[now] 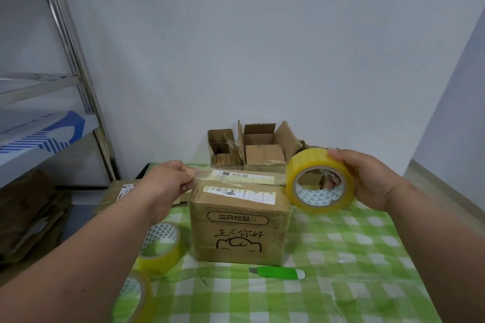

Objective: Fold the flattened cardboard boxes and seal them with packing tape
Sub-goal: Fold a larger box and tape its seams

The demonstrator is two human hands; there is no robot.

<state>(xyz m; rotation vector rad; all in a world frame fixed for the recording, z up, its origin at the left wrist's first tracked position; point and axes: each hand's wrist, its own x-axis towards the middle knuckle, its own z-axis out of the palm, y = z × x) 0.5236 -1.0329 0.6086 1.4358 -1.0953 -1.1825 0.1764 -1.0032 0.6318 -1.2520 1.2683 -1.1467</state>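
Observation:
A closed brown cardboard box (pixel 240 228) with black printed characters stands on the green checked tablecloth (pixel 341 283). My right hand (pixel 367 181) grips a yellowish roll of packing tape (pixel 319 182) above the box's right top edge, fingers through its core. A clear strip of tape (pixel 236 178) stretches from the roll across the box's top seam. My left hand (pixel 170 178) pinches the free end of that strip at the box's left top edge.
Two more tape rolls lie at the left, one (pixel 160 246) beside the box and one (pixel 136 299) at the bottom edge. A green utility knife (pixel 278 273) lies in front of the box. Open cardboard boxes (pixel 252 147) stand behind. A metal shelf (pixel 52 113) is left.

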